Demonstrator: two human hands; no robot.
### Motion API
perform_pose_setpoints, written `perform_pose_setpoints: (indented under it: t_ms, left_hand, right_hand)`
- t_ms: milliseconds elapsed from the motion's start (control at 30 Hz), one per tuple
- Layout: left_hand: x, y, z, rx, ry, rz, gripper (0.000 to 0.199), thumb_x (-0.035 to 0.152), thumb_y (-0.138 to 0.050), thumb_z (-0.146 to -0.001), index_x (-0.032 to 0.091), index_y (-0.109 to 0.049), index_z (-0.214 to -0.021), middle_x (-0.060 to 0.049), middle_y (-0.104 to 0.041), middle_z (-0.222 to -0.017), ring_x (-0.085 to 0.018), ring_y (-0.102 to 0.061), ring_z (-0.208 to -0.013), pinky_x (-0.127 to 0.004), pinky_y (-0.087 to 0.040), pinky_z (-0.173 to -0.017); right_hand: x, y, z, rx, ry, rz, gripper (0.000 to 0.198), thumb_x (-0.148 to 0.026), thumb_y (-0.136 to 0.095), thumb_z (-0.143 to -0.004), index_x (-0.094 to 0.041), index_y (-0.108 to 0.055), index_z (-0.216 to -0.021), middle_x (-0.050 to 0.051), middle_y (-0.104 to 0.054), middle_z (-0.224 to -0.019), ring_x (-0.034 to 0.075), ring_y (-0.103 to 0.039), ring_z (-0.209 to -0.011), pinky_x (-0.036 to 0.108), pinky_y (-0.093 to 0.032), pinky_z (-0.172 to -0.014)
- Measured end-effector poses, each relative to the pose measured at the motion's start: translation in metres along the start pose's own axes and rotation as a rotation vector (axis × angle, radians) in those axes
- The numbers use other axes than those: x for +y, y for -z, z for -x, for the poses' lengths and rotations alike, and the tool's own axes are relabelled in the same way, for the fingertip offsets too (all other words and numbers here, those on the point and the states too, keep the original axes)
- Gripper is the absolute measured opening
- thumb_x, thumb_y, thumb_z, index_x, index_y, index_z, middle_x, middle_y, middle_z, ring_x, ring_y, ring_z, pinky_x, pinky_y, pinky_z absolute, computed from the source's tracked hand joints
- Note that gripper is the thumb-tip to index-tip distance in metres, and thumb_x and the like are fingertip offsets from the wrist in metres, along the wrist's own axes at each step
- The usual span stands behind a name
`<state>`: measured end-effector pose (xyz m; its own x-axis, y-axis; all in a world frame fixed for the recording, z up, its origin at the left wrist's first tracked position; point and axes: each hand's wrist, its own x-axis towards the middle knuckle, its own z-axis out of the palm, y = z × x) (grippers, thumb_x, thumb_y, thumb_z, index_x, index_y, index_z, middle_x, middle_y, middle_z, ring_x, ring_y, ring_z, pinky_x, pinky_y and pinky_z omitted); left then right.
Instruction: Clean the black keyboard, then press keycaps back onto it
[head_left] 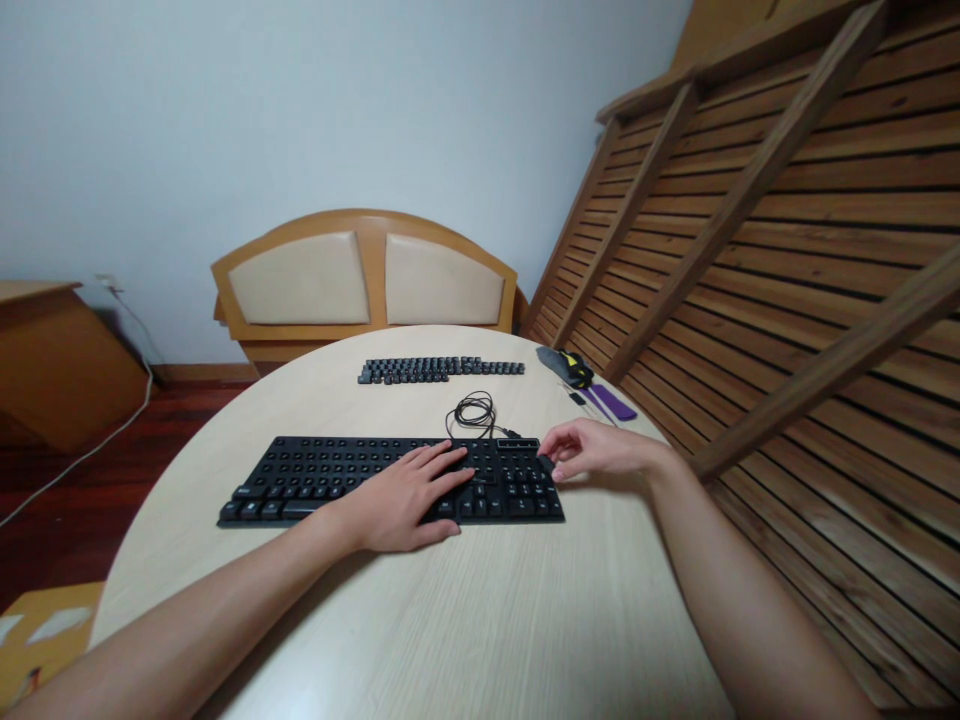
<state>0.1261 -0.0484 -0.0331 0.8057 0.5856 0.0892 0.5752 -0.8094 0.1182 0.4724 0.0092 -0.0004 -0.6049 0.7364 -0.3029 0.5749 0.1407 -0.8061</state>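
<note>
A black keyboard (300,455) lies on the round table, many of its left and upper positions bare of caps, with caps along the front row and on the number pad. My left hand (409,495) rests flat on its right-middle part, fingers spread, hiding the keys beneath. At the keyboard's right edge, my right hand (581,450) is closed in a pinch on a small dark piece that looks like a keycap (547,463), mostly covered by the fingers. Loose black keycaps (420,370) sit in rows farther back on the table.
A coiled black cable (474,408) lies behind the keyboard. At the table's right rim are a black-and-yellow item (574,370), a purple strip (613,402) and thin tools. A slatted wooden frame (787,250) leans close on the right; a headboard (377,270) stands behind the table (480,620).
</note>
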Motion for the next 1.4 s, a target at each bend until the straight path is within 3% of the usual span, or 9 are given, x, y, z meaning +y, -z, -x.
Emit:
perform_pose_setpoints:
  t_ms: [433,733,1400]
  left_hand:
    - [-0.001,-0.001,0.001,0.023,-0.010,0.022,0.069,0.056,-0.055,-0.094,0.023,-0.036,-0.152,-0.011,-0.026,-0.163,-0.034,-0.023,-0.150,-0.051,-0.025,-0.120]
    - [0.000,0.000,0.000,0.009,-0.001,0.019,0.068,0.056,-0.054,-0.094,0.023,-0.037,-0.151,-0.011,-0.025,-0.163,-0.033,-0.022,-0.150,-0.050,-0.024,-0.121]
    - [0.001,0.000,0.000,0.000,0.013,0.011,0.069,0.056,-0.054,-0.094,0.022,-0.037,-0.152,-0.010,-0.025,-0.163,-0.032,-0.022,-0.150,-0.049,-0.023,-0.121]
  right_hand:
    - [-0.001,-0.006,-0.004,0.050,-0.061,0.096,0.047,-0.038,-0.086,-0.060,-0.015,-0.071,-0.099,0.006,-0.070,-0.092,0.020,-0.063,-0.083,0.031,-0.048,-0.073]
    - [-0.013,-0.011,-0.002,0.085,-0.108,0.230,0.043,-0.035,-0.083,-0.062,-0.017,-0.071,-0.099,0.004,-0.067,-0.087,0.019,-0.062,-0.076,0.028,-0.046,-0.066]
    - [-0.018,-0.016,-0.001,0.107,-0.121,0.254,0.034,-0.037,-0.081,-0.066,-0.018,-0.067,-0.092,0.003,-0.067,-0.075,0.019,-0.061,-0.069,0.029,-0.043,-0.059]
